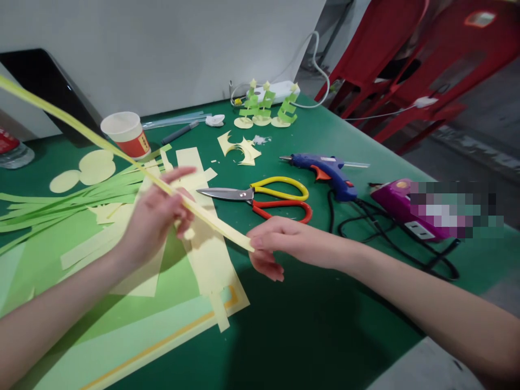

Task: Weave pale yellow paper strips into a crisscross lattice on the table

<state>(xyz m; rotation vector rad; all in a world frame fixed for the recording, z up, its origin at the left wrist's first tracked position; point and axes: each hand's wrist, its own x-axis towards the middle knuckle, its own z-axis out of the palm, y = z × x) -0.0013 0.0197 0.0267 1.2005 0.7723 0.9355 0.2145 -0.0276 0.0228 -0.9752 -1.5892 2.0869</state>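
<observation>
A long pale-yellow paper strip [221, 227] stretches from the upper left down to the middle. My right hand [280, 242] pinches its lower end between thumb and fingers. Farther up, my left hand [159, 216] is closed on the same strip, with the index finger extended. Beneath my left hand lie pale-yellow paper pieces [215, 254] and green sheets [179, 309]. Just beyond my right hand, scissors [244, 195] with one yellow and one red handle rest on the table, blades pointing left.
A blue glue gun [325, 169] and a purple power strip [406, 208] with black cable lie at right. Three small green paper plants [266, 103] stand at the back. A paper cup [125, 132], yellow paper discs [97, 168] and green strips [60, 203] are at left.
</observation>
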